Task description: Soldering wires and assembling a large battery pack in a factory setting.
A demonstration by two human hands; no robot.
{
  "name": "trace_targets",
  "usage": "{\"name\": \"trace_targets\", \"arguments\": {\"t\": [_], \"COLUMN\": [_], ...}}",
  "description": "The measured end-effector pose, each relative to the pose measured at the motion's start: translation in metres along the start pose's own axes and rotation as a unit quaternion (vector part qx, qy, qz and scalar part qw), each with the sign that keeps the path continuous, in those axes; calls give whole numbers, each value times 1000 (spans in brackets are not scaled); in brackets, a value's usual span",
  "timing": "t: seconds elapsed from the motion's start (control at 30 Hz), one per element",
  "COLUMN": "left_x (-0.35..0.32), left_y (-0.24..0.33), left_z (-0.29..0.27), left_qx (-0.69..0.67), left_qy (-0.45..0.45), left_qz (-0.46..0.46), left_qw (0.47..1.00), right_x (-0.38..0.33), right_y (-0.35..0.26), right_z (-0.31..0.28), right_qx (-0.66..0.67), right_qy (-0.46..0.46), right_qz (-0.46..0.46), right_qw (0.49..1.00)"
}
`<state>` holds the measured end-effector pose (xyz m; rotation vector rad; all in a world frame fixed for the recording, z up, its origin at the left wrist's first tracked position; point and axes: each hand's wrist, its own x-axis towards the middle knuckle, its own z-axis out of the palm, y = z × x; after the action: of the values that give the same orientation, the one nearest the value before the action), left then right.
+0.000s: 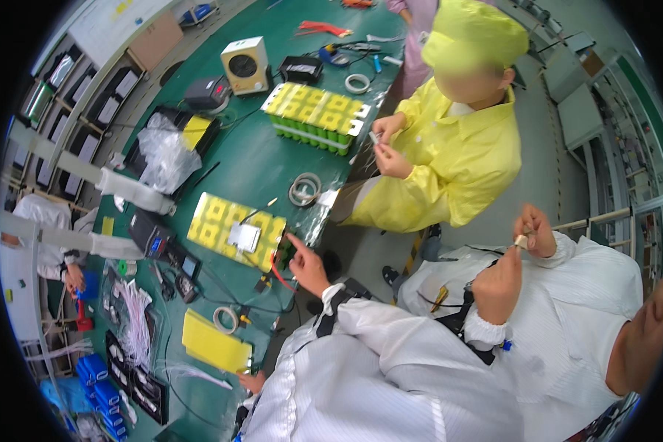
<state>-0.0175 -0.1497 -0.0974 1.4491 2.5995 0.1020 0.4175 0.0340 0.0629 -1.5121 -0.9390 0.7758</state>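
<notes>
My right hand [309, 269] reaches over the table edge, index finger stretched out and the other fingers loosely curled. Its fingertip is at the near end of a battery pack [208, 230] with a yellow patterned top; whether they touch I cannot tell. A white, plate-like piece [244, 237] lies on that pack, and a red wire [278, 274] hangs from its end. Lower down, my left hand [253, 381] is by the corner of a flat yellow panel [212, 342]. Its fingers are small and partly hidden, so its grip is unclear.
A larger green-celled battery pack [313, 137] stands farther along the green table [232, 166]. Tape rolls [304, 189], a black device [155, 239] and white wires [135, 313] lie about. A yellow-clad co-worker [464, 162] and a white-clad co-worker [567, 309] handle small pieces.
</notes>
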Motion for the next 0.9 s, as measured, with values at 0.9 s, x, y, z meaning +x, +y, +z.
{"name": "trace_targets", "arguments": {"t": [0.9], "left_x": [-16], "left_y": [52], "left_z": [-24], "left_qx": [28], "left_qy": [-79], "left_qz": [-103], "left_qw": [991], "right_x": [-5], "right_y": [8], "right_z": [0], "right_qx": [-41], "right_qy": [-70], "right_qz": [22], "right_qw": [996]}}
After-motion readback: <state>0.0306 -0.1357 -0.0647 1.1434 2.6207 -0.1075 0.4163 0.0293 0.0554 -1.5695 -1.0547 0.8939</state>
